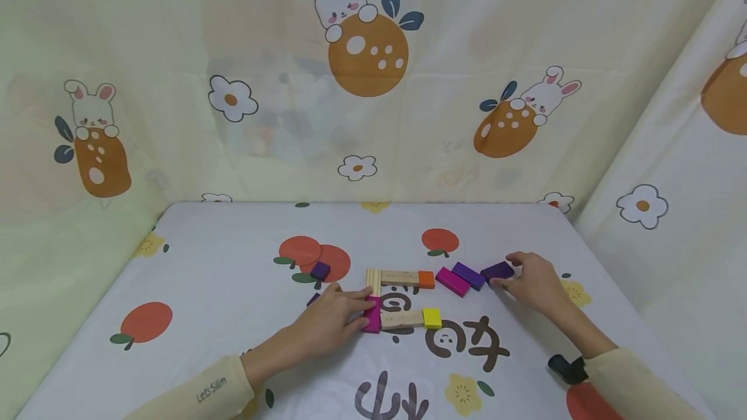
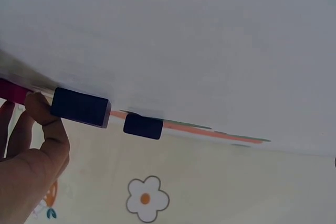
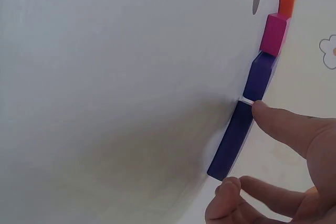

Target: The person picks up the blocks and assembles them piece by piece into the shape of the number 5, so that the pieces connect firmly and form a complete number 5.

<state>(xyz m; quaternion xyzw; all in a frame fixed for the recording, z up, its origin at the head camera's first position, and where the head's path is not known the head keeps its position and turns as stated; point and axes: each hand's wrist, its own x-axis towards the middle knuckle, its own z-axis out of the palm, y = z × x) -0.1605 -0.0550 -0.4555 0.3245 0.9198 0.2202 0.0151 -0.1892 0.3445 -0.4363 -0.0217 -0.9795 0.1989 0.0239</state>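
In the head view my left hand [image 1: 329, 321] rests its fingertips on the left side of a magenta block [image 1: 371, 316] and a pale wooden piece [image 1: 373, 277]. Its fingers reach the magenta block [image 2: 13, 92] at the left wrist view's edge. My right hand [image 1: 539, 284] pinches a dark purple block [image 1: 497, 271] between thumb and finger. Seen in the right wrist view, that dark block [image 3: 231, 141] has the thumb by one end and a fingertip by the other. Beside it lie a violet block [image 1: 468, 276] and another magenta block [image 1: 452, 282].
Two wooden bars [image 1: 401, 320] extend rightward, ending at a yellow block [image 1: 432, 318] and an orange block [image 1: 426, 279]. A small dark block [image 1: 320, 271] lies beyond my left hand, another partly behind it. A black object [image 1: 567, 369] is near my right sleeve.
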